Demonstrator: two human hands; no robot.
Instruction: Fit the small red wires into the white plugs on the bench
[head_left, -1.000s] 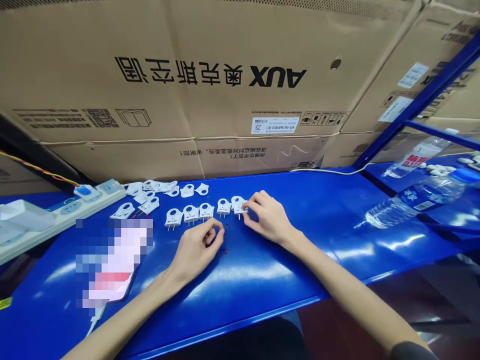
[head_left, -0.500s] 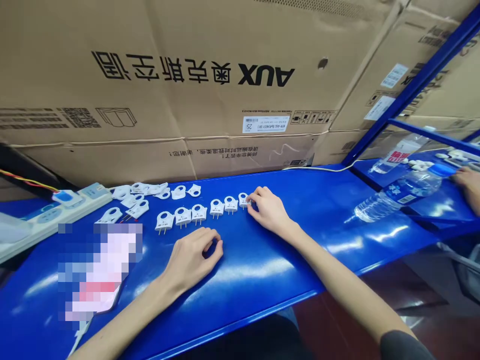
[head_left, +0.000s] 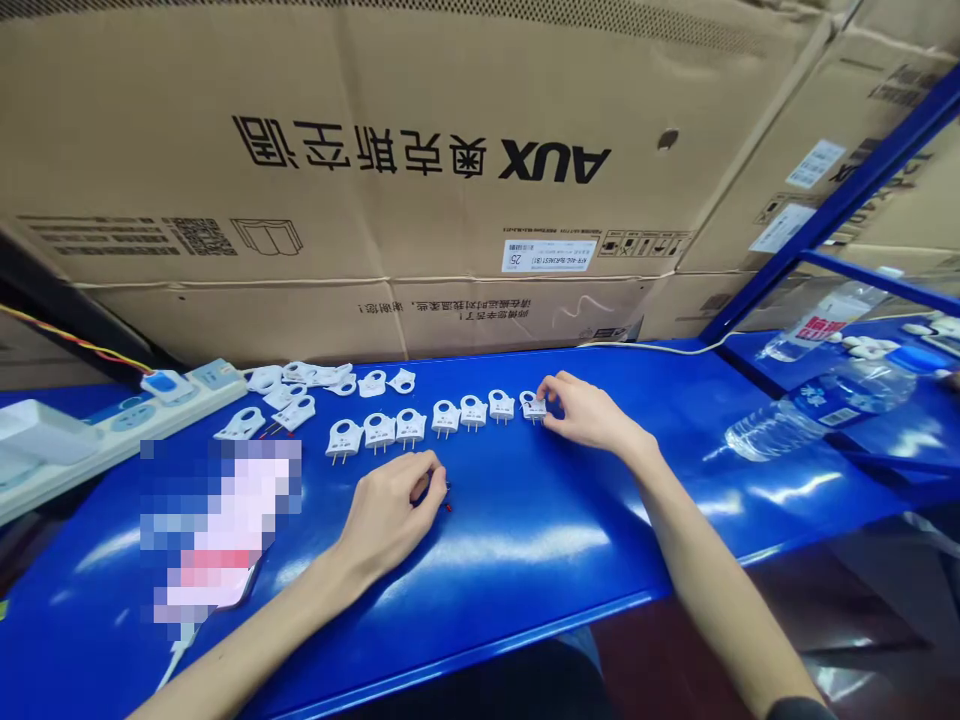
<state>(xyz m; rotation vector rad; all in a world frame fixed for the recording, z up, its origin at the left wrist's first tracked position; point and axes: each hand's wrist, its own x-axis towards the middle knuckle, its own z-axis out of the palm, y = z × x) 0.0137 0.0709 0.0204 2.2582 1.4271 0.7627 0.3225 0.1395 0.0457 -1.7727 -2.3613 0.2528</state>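
Several white two-pin plugs [head_left: 445, 419] with round ring tops stand in a row along the blue table, pins toward me. My right hand [head_left: 581, 412] is closed at the row's right end, its fingertips pinching the side of the last plug [head_left: 532, 406]. Closer to me, my left hand [head_left: 394, 500] hovers or rests below the row with thumb and forefinger pressed together. Something small, dark and red [head_left: 448, 500] shows at its fingertips; I cannot make out what it is. Behind the row, more white ring-topped pieces [head_left: 330, 376] lie in a loose heap.
A white power strip [head_left: 124, 436] lies at the left, and a blurred-out phone [head_left: 240, 520] with a white cable is in front of it. A large cardboard box [head_left: 420, 220] walls off the back. Two plastic bottles, one nearer [head_left: 817, 410], lie right, beside a blue frame [head_left: 840, 200].
The view has swung left. My right hand has let go of one plug, now standing free, and holds another further right. A small dark and red bit now shows at my left fingertips.
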